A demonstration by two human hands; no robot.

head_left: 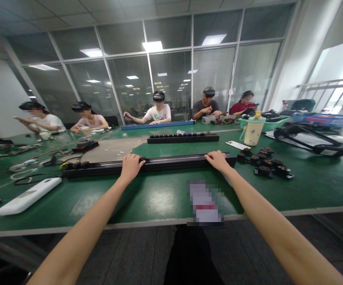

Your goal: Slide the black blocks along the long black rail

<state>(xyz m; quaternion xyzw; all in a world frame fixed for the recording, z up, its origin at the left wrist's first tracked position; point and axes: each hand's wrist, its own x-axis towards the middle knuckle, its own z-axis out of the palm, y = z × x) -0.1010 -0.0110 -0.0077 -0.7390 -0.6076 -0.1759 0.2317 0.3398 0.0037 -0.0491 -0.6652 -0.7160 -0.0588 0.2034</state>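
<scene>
A long black track rail (171, 163) lies crosswise on the green table in front of me. My left hand (131, 167) is closed over it left of its middle, with a small dark block (142, 160) showing by the fingertips; whether the hand grips that block too is hard to tell. Close to the rail's right end, my right hand (218, 159) has its fingers bent over the top edge. Several black modules (74, 165) sit at the left end of the rail. To the right of the rail lies a loose group of small black modules (268, 162).
Nearest me lies a blurred phone (205, 204), with a white power bank (30, 196) at left. A second black rail (183, 138) stands beyond mine. A cup (253, 132), a white phone (238, 145) and baskets are at right. Several people sit across the table (159, 194).
</scene>
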